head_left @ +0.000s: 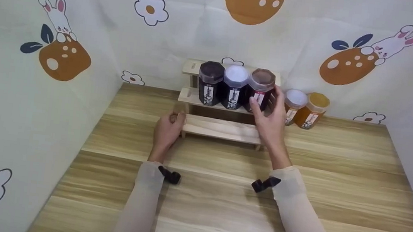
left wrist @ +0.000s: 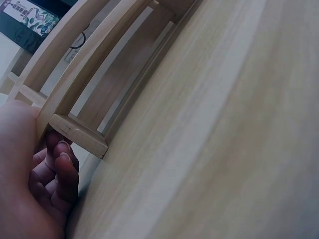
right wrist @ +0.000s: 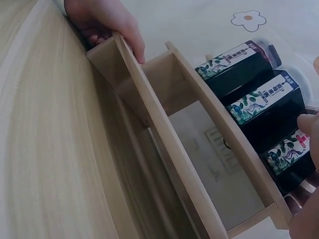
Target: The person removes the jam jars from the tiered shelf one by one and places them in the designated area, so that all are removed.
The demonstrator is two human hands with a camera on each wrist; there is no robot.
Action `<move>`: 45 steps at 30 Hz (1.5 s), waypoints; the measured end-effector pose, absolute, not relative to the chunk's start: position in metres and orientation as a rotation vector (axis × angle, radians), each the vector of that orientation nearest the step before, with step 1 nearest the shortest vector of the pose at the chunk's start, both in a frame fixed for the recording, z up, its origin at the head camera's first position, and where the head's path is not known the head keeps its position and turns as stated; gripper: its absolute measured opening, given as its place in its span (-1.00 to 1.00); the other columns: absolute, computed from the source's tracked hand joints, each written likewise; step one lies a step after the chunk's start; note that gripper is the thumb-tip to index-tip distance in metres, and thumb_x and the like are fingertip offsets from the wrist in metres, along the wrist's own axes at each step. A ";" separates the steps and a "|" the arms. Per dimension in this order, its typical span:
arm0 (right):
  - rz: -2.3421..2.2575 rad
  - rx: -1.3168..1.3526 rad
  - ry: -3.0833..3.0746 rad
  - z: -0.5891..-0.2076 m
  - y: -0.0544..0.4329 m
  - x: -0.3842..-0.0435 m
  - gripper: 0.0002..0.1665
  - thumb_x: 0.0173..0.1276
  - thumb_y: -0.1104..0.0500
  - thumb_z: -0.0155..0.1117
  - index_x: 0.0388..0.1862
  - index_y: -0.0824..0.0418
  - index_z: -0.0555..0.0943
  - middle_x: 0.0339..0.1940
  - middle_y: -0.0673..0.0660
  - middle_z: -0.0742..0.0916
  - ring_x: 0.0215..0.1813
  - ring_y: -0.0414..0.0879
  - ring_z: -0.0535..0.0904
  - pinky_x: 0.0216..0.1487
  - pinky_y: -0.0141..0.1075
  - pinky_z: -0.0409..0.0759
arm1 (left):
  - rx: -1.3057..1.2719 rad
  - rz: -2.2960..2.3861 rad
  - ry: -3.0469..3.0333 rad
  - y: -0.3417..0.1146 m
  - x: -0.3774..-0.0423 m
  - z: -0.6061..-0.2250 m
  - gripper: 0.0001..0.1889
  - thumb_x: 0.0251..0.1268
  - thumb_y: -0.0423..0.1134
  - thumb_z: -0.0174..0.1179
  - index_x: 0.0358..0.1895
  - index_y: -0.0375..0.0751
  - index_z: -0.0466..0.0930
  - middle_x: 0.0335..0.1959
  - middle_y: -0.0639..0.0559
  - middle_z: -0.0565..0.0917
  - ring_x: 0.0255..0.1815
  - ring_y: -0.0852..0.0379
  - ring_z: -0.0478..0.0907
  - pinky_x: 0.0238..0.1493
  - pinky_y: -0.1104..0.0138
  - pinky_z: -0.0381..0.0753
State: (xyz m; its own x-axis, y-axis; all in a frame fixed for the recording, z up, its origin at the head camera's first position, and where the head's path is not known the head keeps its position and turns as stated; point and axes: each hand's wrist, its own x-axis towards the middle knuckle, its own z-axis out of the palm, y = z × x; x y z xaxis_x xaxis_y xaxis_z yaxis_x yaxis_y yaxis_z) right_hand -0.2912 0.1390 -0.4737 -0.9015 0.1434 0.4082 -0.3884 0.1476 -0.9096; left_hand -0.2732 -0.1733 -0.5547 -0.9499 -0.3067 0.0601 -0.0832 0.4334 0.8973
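A wooden tiered rack (head_left: 224, 128) stands against the back wall, with several dark jars in a row on its middle step. My left hand (head_left: 168, 131) grips the left end of the lowest step, thumb on top and fingers curled beneath, as the left wrist view shows. At the right end of the row, my right hand (head_left: 273, 125) holds a red-labelled jar (head_left: 263, 77) between thumb and fingers. Beside it are a white-lidded jar (head_left: 233, 92) and a dark-lidded jar (head_left: 209, 89). In the right wrist view the held jar (right wrist: 286, 159) sits at the step's edge.
Right of the rack, a white-lidded amber jar (head_left: 296, 99) and a yellow-lidded amber jar (head_left: 311, 112) stand on the wood-grain table (head_left: 211, 210). Pale cloth walls (head_left: 186, 24) with rabbit and flower prints enclose the back and sides.
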 end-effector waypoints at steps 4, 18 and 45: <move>1.718 0.203 -2.077 -0.476 0.136 -0.292 0.01 0.34 -0.04 0.65 0.64 0.12 0.34 0.59 0.16 0.54 0.61 0.03 0.48 0.64 -0.17 0.40 | 0.344 -1.525 -2.468 -0.174 -0.273 -0.554 -0.62 0.59 0.19 0.11 -0.15 0.01 0.73 -0.35 0.07 0.74 -0.34 0.08 0.60 -0.27 0.21 0.52; 1.453 0.122 -2.194 -0.479 0.134 -0.294 0.05 0.30 -0.19 0.64 0.63 0.16 0.41 0.54 0.21 0.60 0.53 0.04 0.57 0.59 -0.16 0.46 | 0.349 -1.548 -2.473 -0.174 -0.275 -0.553 -0.62 0.62 0.21 0.09 -0.08 0.04 0.73 -0.27 0.08 0.80 -0.31 0.10 0.67 -0.27 0.23 0.56; 1.904 0.015 -1.956 -0.474 0.184 -0.267 -0.17 0.36 0.11 0.62 0.52 0.24 0.47 0.29 0.26 0.68 0.30 0.07 0.68 0.39 -0.09 0.65 | 0.335 -1.528 -2.460 -0.174 -0.275 -0.556 -0.63 0.59 0.22 0.12 -0.11 0.05 0.73 -0.32 0.10 0.80 -0.36 0.07 0.66 -0.25 0.19 0.53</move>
State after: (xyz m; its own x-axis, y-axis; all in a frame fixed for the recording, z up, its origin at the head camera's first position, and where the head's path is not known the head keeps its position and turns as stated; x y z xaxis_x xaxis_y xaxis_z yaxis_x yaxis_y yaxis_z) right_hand -0.2672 0.1836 -0.4743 -0.9164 0.2713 0.2942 -0.2868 0.0675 -0.9556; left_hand -0.2753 -0.1737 -0.5561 -0.9485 -0.3088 0.0705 -0.0737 0.4314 0.8991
